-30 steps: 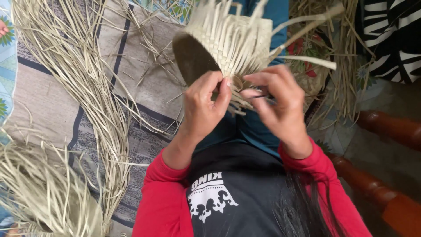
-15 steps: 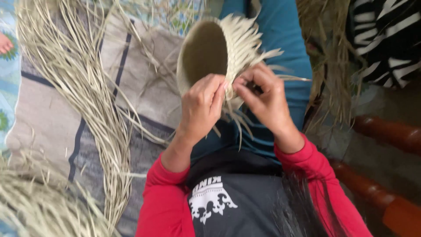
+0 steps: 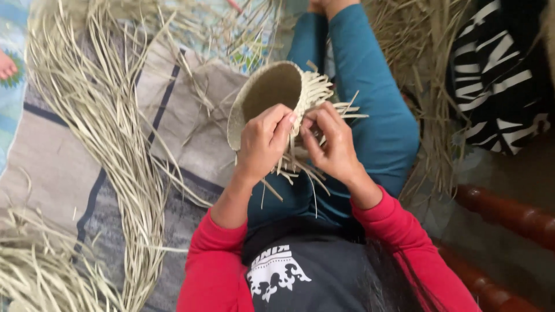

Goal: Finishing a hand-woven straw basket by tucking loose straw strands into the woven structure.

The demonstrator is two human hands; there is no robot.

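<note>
A half-woven straw basket point(image 3: 272, 92) lies on its side over my lap, its round opening facing left and loose pale strips sticking out of its right end. My left hand point(image 3: 263, 141) grips the basket's near rim, thumb and fingers pinched on the weave. My right hand point(image 3: 329, 141) pinches the loose straw strips point(image 3: 324, 98) just beside it. Both hands touch the basket and nearly touch each other. My red sleeves and teal trouser leg point(image 3: 370, 104) show below and behind.
Long bundles of dry straw strips point(image 3: 110, 133) lie across a grey and beige mat point(image 3: 52, 167) at left, with another pile at bottom left. More straw lies at upper right. A black-and-white striped cloth point(image 3: 497, 86) and a reddish wooden rail point(image 3: 509, 214) are at right.
The basket has come lower and turned so that its opening faces left. My hands stay on its rim, the fingers shifting along the loose strips.
</note>
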